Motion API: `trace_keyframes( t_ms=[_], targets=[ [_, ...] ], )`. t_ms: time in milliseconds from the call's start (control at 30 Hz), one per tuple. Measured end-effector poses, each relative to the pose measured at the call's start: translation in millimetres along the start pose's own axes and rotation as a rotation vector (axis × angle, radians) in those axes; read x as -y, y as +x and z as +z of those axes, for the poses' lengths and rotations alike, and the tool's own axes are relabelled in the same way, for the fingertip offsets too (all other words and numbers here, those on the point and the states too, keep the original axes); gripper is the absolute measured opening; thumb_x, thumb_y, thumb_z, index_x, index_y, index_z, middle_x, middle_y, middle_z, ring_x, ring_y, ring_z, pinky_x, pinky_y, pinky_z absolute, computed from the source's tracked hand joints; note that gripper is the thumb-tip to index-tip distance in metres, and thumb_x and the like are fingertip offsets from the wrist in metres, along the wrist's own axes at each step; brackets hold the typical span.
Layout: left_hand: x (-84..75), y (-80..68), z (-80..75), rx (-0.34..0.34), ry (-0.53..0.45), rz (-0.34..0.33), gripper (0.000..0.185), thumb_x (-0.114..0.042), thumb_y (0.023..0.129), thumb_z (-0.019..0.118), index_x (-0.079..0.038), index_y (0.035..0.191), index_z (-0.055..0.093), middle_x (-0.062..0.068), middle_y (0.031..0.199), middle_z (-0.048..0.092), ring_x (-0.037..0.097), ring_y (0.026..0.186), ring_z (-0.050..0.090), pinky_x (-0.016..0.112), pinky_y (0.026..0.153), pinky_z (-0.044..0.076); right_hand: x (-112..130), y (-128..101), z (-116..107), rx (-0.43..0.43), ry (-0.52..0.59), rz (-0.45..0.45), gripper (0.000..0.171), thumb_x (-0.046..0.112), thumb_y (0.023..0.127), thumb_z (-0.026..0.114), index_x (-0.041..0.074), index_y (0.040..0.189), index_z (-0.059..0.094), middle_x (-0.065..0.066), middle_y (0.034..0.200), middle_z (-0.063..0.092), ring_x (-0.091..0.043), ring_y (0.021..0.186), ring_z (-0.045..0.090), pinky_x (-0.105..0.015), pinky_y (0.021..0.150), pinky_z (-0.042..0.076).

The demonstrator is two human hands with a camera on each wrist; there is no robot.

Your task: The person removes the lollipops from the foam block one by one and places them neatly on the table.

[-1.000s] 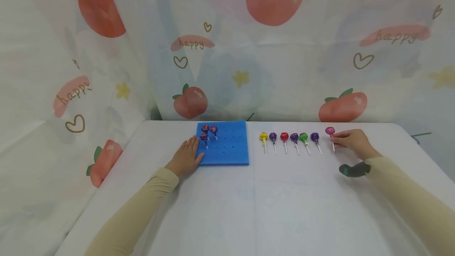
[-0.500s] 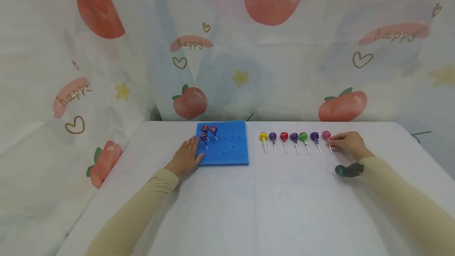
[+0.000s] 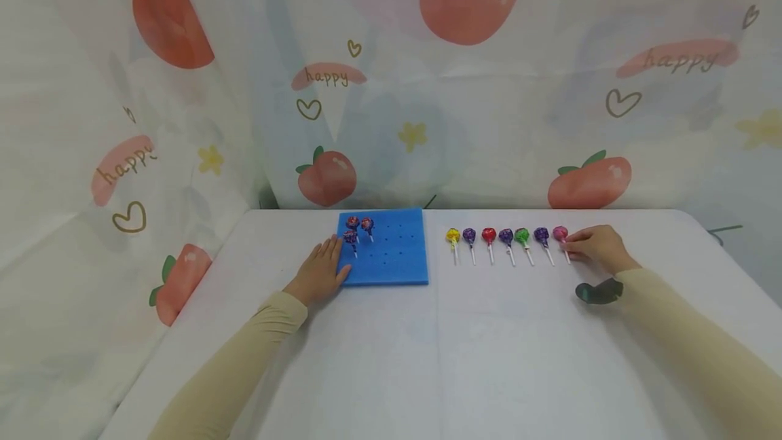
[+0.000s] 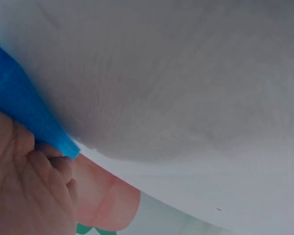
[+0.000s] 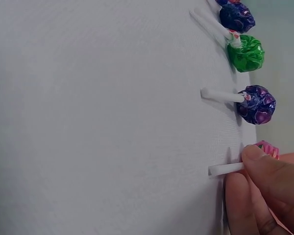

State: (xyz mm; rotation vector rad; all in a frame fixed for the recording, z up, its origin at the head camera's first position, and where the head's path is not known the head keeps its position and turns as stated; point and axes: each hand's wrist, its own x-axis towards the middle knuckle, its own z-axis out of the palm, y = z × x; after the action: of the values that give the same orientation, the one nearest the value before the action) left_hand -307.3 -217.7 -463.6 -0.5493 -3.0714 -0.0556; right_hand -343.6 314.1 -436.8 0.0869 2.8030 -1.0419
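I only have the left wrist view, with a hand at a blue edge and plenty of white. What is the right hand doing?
Observer: The right hand is pinching a pink lollipop.
Operator: Good. Is anything set up on the left?
Observer: Yes, three lollipops stand on the blue board, toward its far left corner.
Operator: And what is closest to the one being pinched?
Observer: A purple lollipop, just to its left.
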Motion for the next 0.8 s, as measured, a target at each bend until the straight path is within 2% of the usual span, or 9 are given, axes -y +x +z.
trace_keyframes(
  t_ms=[100, 200, 467, 533, 700, 800],
  targets=[
    [-0.6, 0.0, -0.7, 0.006, 0.007, -0.004, 0.067, -0.038, 0.1, 0.037, 0.009, 0.145, 0.023, 0.026, 0.152, 0.024, 0.036, 0.143, 0.024, 0.047, 0.117, 0.02, 2.3, 0.1, -2.2, 0.015, -0.003, 0.005, 0.048, 0.025, 0.086, 0.068, -0.013, 0.113, 0.06, -0.002, 0.081, 0.07, -0.01, 0.072, 0.057, -0.028, 0.074, 0.041],
    [-1.4, -0.4, -1.2, 0.005, 0.01, -0.009, 0.067, -0.038, 0.1, 0.038, 0.009, 0.145, 0.023, 0.025, 0.152, 0.024, 0.036, 0.143, 0.024, 0.047, 0.118, 0.02, 3.6, -0.2, -3.6, 0.037, 0.003, 0.019, 0.047, 0.023, 0.086, 0.067, -0.015, 0.114, 0.058, 0.004, 0.076, 0.07, -0.007, 0.069, 0.058, -0.029, 0.075, 0.043],
    [-1.9, -1.0, -0.7, -0.004, 0.001, -0.005, 0.066, -0.037, 0.1, 0.038, 0.009, 0.144, 0.023, 0.026, 0.152, 0.025, 0.036, 0.143, 0.024, 0.047, 0.117, 0.02, 3.5, -0.7, -6.0, 0.049, 0.016, 0.031, 0.047, 0.021, 0.086, 0.068, -0.016, 0.114, 0.058, 0.002, 0.074, 0.071, -0.006, 0.067, 0.062, -0.022, 0.07, 0.044],
    [-1.9, -1.1, -0.6, -0.006, 0.004, -0.004, 0.066, -0.037, 0.1, 0.038, 0.009, 0.144, 0.024, 0.026, 0.152, 0.025, 0.036, 0.143, 0.024, 0.047, 0.117, 0.02, 2.3, -0.1, -6.2, 0.052, 0.022, 0.034, 0.049, 0.022, 0.086, 0.068, -0.016, 0.114, 0.058, 0.001, 0.075, 0.071, -0.007, 0.068, 0.063, -0.027, 0.073, 0.048],
    [-2.8, -1.9, -2.0, 0.007, 0.005, -0.009, 0.066, -0.037, 0.1, 0.038, 0.009, 0.145, 0.023, 0.025, 0.152, 0.024, 0.035, 0.143, 0.023, 0.047, 0.118, 0.019, -0.9, 1.8, -7.5, 0.067, 0.029, 0.049, 0.052, 0.025, 0.086, 0.068, -0.015, 0.117, 0.057, 0.001, 0.076, 0.072, -0.008, 0.07, 0.063, -0.041, 0.084, 0.048],
    [-3.4, -2.6, -3.1, 0.012, -0.002, -0.011, 0.066, -0.037, 0.1, 0.038, 0.009, 0.145, 0.022, 0.025, 0.153, 0.023, 0.036, 0.143, 0.023, 0.047, 0.118, 0.019, -0.7, 2.2, -9.4, 0.083, 0.024, 0.061, 0.055, 0.028, 0.086, 0.068, -0.014, 0.119, 0.056, 0.004, 0.076, 0.071, -0.01, 0.071, 0.061, -0.04, 0.083, 0.047]
  ],
)
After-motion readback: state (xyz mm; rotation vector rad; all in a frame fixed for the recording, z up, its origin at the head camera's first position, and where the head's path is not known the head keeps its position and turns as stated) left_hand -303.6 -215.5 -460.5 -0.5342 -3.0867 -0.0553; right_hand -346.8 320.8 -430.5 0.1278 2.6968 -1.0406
